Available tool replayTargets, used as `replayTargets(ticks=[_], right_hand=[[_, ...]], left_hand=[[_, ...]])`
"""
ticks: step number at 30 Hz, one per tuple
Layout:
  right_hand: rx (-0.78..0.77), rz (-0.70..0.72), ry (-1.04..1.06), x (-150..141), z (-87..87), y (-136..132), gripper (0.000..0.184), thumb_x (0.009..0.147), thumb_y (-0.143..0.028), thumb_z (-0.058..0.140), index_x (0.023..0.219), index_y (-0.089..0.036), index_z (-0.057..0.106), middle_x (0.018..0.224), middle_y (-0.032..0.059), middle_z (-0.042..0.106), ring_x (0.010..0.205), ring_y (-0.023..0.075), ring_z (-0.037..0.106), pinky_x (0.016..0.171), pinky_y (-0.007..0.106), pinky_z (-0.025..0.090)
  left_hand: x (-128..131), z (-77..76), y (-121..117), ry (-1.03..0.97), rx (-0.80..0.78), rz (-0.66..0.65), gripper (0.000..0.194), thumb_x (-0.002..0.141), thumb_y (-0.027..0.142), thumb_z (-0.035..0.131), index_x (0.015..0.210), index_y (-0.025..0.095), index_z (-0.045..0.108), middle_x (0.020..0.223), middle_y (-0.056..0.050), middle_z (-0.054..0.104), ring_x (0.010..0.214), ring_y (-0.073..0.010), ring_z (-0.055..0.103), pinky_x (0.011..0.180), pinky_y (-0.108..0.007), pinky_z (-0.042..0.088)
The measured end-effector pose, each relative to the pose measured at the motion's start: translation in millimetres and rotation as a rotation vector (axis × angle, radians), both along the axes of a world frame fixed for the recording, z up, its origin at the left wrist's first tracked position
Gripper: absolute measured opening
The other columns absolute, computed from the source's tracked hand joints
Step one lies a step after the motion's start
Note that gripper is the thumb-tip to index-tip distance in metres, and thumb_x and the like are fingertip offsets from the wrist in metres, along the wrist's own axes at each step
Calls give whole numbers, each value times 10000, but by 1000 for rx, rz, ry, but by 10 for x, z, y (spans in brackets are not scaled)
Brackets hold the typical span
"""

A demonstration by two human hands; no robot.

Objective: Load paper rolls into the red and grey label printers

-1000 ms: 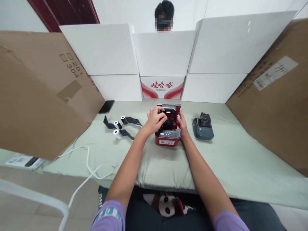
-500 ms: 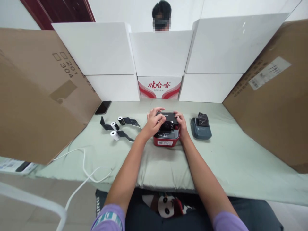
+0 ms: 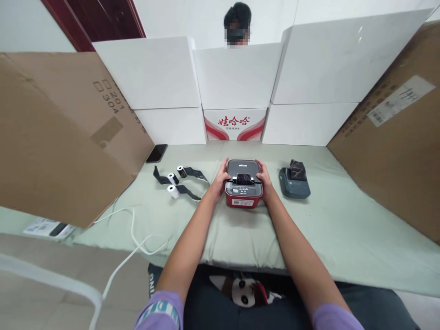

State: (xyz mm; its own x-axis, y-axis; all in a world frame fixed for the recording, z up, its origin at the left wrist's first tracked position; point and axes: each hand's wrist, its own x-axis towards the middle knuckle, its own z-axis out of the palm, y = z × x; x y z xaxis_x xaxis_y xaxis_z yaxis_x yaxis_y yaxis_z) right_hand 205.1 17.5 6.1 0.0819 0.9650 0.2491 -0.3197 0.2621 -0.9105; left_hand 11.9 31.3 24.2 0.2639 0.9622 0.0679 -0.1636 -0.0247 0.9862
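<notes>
A red label printer (image 3: pixel 244 201) with a dark grey top sits on the cloth-covered table in front of me, its lid (image 3: pixel 242 167) down. A short piece of black ribbon (image 3: pixel 244 179) sticks out of the slot across its top. My left hand (image 3: pixel 220 180) grips the printer's left side, thumb at the lid's edge. On the opposite side my right hand (image 3: pixel 266 179) holds it the same way. The fingertips behind both sides are partly hidden.
Several ribbon rolls (image 3: pixel 173 191) with unwound black tails lie to the left. On the right stands a dark grey printer (image 3: pixel 294 187) with a black piece on top. A phone (image 3: pixel 156 153), white cable (image 3: pixel 133 229), white boxes (image 3: pixel 237 73) and cardboard panels (image 3: pixel 62 137) surround the table. A person's head shows behind.
The printer's lid has swung from upright to down. My left hand has moved from over the opening to the left side, and my right hand has settled on the right side.
</notes>
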Motion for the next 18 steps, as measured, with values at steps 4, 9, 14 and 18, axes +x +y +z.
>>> replayTargets(ticks=[4, 9, 14, 18], right_hand=[[-3, 6, -22, 29, -27, 42, 641, 642, -396, 678, 1264, -285, 566, 1384, 61, 625, 1369, 330, 505, 1182, 509, 370], [3, 12, -30, 44, -20, 43, 650, 633, -344, 660, 1272, -284, 554, 1409, 57, 607, 1361, 319, 515, 1200, 499, 353], [-9, -1, -47, 23, 63, -22, 640, 612, -342, 638, 1245, -286, 567, 1368, 50, 638, 1355, 322, 519, 1212, 514, 334], [-8, -19, -36, 7, 124, -65, 630, 585, -330, 647, 1210, -280, 582, 1349, 58, 649, 1360, 323, 517, 1217, 512, 323]], left_hand=[[6, -26, -28, -93, 3, -24, 1058, 607, 240, 502, 1621, 232, 200, 1604, -17, 428, 1452, -251, 436, 1157, -364, 393], [-57, -13, -68, -130, 36, -86, 1033, 645, 242, 567, 1617, 283, 220, 1600, -12, 438, 1448, -258, 438, 1141, -371, 409], [-62, 21, -108, -143, 25, -77, 1009, 649, 233, 586, 1607, 286, 272, 1613, -18, 427, 1479, -268, 402, 1178, -385, 378], [-58, 63, -146, -205, -2, -83, 1012, 632, 218, 624, 1593, 273, 311, 1637, -32, 395, 1503, -287, 370, 1204, -411, 354]])
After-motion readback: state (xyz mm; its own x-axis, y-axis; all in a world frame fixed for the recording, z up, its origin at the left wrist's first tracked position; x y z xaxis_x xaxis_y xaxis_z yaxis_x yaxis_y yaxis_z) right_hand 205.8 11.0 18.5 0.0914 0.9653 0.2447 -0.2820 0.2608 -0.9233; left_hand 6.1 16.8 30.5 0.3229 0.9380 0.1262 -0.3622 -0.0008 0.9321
